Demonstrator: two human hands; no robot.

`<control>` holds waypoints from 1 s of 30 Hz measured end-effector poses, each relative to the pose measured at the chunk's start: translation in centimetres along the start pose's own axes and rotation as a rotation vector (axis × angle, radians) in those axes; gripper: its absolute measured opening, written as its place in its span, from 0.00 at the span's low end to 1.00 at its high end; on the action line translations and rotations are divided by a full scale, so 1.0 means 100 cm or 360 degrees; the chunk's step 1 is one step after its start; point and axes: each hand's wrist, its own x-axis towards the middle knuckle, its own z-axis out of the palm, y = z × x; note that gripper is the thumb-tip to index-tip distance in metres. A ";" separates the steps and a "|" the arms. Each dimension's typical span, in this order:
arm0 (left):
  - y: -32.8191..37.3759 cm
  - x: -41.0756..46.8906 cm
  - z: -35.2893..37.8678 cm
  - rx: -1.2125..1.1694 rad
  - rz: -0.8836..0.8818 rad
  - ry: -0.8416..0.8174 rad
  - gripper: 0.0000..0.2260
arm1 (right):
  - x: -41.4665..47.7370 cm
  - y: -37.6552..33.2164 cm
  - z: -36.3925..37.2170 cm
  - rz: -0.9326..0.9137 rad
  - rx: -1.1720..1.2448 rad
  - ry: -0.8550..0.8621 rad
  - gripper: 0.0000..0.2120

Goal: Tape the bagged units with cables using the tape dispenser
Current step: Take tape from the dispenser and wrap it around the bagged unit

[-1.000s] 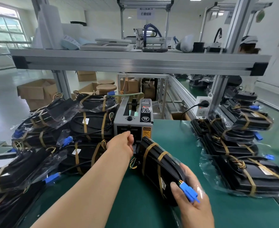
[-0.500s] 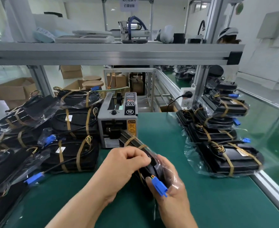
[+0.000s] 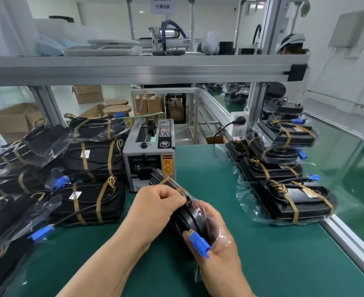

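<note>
Black bagged unit (image 3: pixel 190 219) held on edge over green mat (image 3: pixel 262 264), just in front of tape dispenser (image 3: pixel 149 151), left hand (image 3: pixel 159 202) curled, pinching its top edge, right hand (image 3: pixel 217 245) gripping from beneath, thumb against blue connector (image 3: pixel 199 243).

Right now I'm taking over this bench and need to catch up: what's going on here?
A person is holding one bagged unit on edge over the green mat, just in front of the tape dispenser. The right hand cradles its near end beside the blue connector, while the left hand grips its top edge. Units already banded with tape are piled in a left stack and a right stack on either side of the dispenser.
</note>
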 end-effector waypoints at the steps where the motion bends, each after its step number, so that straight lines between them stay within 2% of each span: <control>1: -0.001 -0.001 0.001 0.0016 -0.0005 0.0024 0.08 | 0.000 0.000 0.000 0.0004 -0.0012 0.0007 0.28; 9: -0.003 -0.011 0.007 -0.0079 -0.0049 0.0123 0.07 | 0.000 0.004 0.001 0.0015 -0.0032 0.0002 0.29; 22: -0.017 -0.005 0.010 0.0028 0.0035 0.0202 0.05 | 0.001 0.005 0.002 0.0039 0.0007 0.0008 0.29; 26: -0.023 -0.002 0.012 0.0095 0.0014 0.0353 0.14 | 0.001 0.004 0.002 0.0043 0.0002 0.0004 0.29; 30: -0.027 0.003 0.013 0.0061 0.0046 0.0392 0.08 | 0.000 0.002 0.002 -0.0004 -0.0048 -0.0017 0.29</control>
